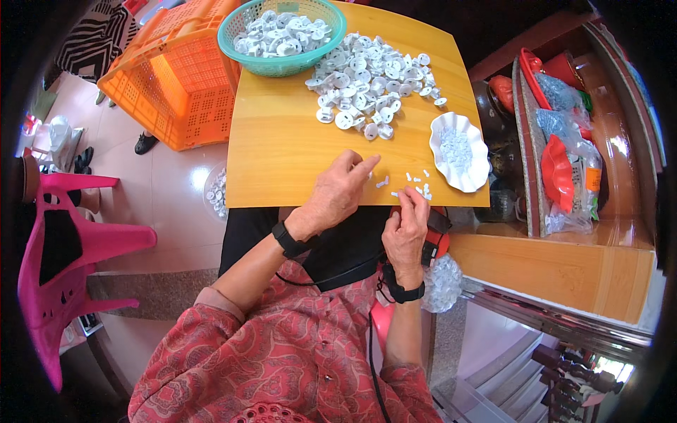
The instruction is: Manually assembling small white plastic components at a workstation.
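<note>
Lying beside right hand (405, 236): small white pieces (427, 189).

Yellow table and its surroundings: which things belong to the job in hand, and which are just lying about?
Seem part of the job: yellow table, round white parts, green basket, loose small white pieces, wavy white dish.

Seem just lying about: orange crate, pink chair, red wavy dish.

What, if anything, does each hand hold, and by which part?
Cannot be told: white bits lie near the left hand and right hand, but grips are unclear.
</note>
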Demonstrator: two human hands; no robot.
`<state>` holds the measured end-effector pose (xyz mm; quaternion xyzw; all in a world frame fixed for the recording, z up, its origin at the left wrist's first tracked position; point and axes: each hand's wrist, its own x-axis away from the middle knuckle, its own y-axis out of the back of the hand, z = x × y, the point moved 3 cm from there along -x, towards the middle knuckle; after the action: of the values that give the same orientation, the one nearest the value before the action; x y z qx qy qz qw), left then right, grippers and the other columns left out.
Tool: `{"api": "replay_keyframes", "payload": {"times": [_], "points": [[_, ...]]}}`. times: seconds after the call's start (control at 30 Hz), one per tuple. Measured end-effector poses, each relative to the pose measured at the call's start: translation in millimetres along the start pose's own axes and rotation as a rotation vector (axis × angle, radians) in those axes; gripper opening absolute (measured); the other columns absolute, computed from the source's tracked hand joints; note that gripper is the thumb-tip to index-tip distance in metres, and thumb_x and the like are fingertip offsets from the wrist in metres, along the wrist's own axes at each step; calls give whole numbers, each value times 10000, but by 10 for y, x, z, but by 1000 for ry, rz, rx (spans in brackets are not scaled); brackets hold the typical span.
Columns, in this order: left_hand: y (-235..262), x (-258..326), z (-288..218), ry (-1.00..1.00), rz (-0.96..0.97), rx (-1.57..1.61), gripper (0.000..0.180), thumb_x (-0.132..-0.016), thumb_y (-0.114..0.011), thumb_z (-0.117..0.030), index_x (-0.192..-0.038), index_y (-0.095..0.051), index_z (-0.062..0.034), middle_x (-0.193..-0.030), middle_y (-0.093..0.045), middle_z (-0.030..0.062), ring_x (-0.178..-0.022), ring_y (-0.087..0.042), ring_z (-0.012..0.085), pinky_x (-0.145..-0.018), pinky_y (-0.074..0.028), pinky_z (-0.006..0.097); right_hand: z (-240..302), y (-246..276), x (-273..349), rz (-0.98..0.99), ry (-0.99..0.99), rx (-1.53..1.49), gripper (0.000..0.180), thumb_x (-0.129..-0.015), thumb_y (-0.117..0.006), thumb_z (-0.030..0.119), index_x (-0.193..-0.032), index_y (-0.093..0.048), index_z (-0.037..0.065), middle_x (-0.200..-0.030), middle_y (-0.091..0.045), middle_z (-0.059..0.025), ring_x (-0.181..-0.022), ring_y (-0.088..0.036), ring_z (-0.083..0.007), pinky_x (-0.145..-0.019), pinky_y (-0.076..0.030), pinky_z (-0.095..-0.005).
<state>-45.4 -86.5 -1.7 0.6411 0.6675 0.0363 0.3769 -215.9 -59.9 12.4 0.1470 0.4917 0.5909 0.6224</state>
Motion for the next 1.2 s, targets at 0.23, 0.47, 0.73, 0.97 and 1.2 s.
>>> {"api": "replay_keyframes", "payload": {"times": [0.23, 0.47, 0.73, 0.97, 1.2], "points": [[196, 82, 117, 238, -55, 378, 300, -908, -620, -30, -1207, -625, -25, -970, -586, 86, -812, -588, 172, -690, -486, 278, -53, 34, 57, -14, 109, 45, 234, -798, -650, -63, -1031, -638, -44, -1073, -606, -170, -1014, -583, -369, -912, -488, -433], [291, 238, 115, 708, 71, 1058, 235, -964, -628, -123, -1184, -647, -41, -969, -649, -22, -803, -574, 52, -717, -495, 203, 6, -9, 103, -72, -46, -69, 118, -853, -625, -45, -963, -587, -23, -968, -603, -152, -917, -598, -346, -798, -495, -438], [321, 343, 140, 699, 64, 1136, 240, -956, -635, -109, -1184, -643, -36, -994, -662, 13, -802, -604, 68, -731, -519, 204, 33, 34, 80, -84, -142, -16, 188, -831, -636, -45, -1006, -591, 5, -974, -582, -154, -916, -587, -349, -815, -485, -428], [250, 406, 180, 680, 34, 1460, 260, -966, -610, -88, -1212, -614, -2, -1030, -661, 47, -826, -631, 104, -725, -544, 226, -46, -28, 95, -77, 44, 106, 162, -816, -652, -53, -965, -621, 3, -959, -585, -142, -913, -587, -342, -811, -487, -434], [219, 468, 122, 730, 105, 1631, 288, -987, -590, -160, -1228, -598, -2, -1001, -649, 50, -813, -626, 115, -718, -539, 236, 257, 96, 73, -22, -277, -331, 66, -897, -622, -9, -961, -636, -13, -895, -596, -129, -817, -617, -267, -742, -507, -369]]}}
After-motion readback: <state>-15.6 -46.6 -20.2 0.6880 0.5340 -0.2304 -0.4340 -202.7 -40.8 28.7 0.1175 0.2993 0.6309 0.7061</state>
